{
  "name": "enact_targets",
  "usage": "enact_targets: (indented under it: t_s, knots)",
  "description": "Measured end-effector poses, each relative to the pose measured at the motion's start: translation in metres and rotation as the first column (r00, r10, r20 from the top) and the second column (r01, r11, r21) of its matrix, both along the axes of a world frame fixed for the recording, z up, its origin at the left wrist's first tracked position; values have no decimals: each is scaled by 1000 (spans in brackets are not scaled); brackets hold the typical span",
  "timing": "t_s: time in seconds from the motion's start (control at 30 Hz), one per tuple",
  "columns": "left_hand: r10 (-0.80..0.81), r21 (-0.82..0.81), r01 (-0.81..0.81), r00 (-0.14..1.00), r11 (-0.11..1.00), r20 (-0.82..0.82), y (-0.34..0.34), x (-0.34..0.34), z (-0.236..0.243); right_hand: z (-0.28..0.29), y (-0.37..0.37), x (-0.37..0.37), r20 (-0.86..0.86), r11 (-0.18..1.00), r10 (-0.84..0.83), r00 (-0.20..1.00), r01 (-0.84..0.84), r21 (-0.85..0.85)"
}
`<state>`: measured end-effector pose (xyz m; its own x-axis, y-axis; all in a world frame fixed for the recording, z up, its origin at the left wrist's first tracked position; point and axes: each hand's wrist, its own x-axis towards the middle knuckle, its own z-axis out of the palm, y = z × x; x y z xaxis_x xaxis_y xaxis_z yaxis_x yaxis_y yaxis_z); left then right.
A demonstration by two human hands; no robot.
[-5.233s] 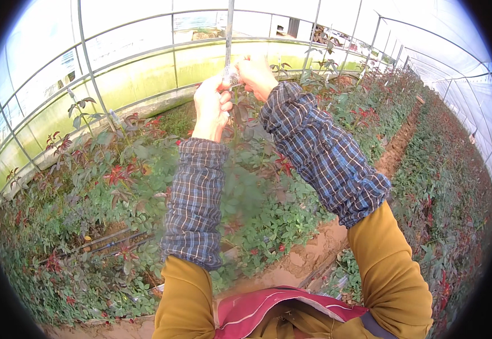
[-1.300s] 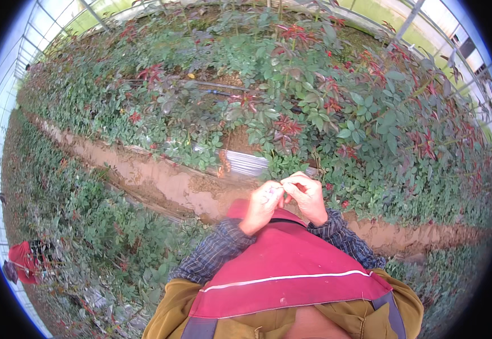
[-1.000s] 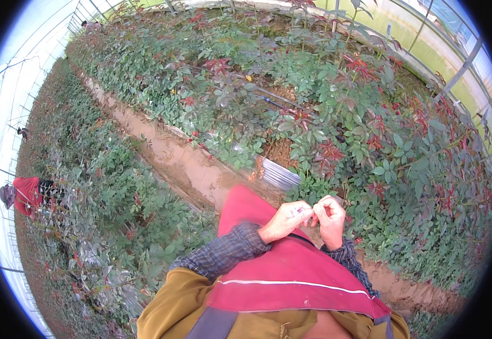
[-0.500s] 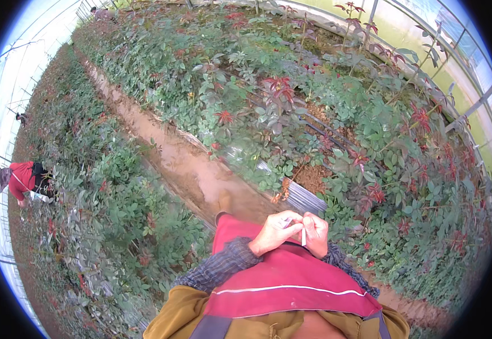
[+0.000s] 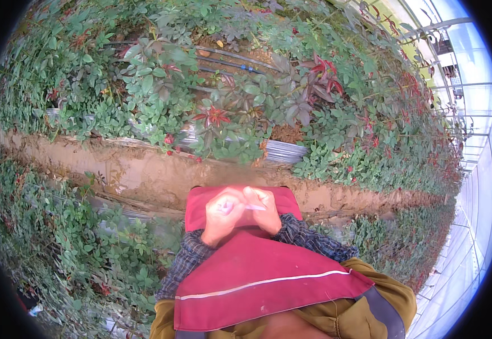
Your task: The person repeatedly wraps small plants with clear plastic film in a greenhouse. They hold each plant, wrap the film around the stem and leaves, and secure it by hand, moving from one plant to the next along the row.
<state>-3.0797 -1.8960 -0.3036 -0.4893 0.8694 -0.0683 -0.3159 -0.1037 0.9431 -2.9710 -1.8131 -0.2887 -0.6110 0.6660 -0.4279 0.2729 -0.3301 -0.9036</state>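
Observation:
My left hand (image 5: 223,212) and my right hand (image 5: 262,209) meet low in front of my red apron (image 5: 268,260), both closed and slightly blurred. A thin pale strip (image 5: 255,207) lies in the fingers of my right hand. My left hand has its fingers curled round a small whitish-purple item (image 5: 223,208), too blurred to name. Plaid sleeve covers reach up both forearms.
A muddy path (image 5: 127,169) crosses between beds of leafy plants with red young shoots (image 5: 212,117). Irrigation pipes (image 5: 218,56) and striped plastic sheeting (image 5: 284,151) show among them. The greenhouse frame (image 5: 427,28) curves at the right, and something dark red (image 5: 28,302) shows at lower left.
My hands have come down from a vertical pole to my apron. Since half a second ago the view has swung rightward, and the co-worker in red has mostly left the picture.

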Motion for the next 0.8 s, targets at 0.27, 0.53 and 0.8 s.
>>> enact_targets:
  t_s: [0.27, 0.53, 0.8]
  knots:
    - [42, -12, -41, 997, 999, 68, -8, -18, 8, 22, -20, -34, -25, 956, -189, 982, 178, -231]
    - [124, -88, -141, 976, 986, -179, 9, -41, -12, -5, 9, -35, -76, 989, 35, 996, -45, -139]
    - [-41, -114, 24, 989, 993, -144, 39, -45, -34, -12, 51, -30, -109, 908, 21, 994, -65, -414]
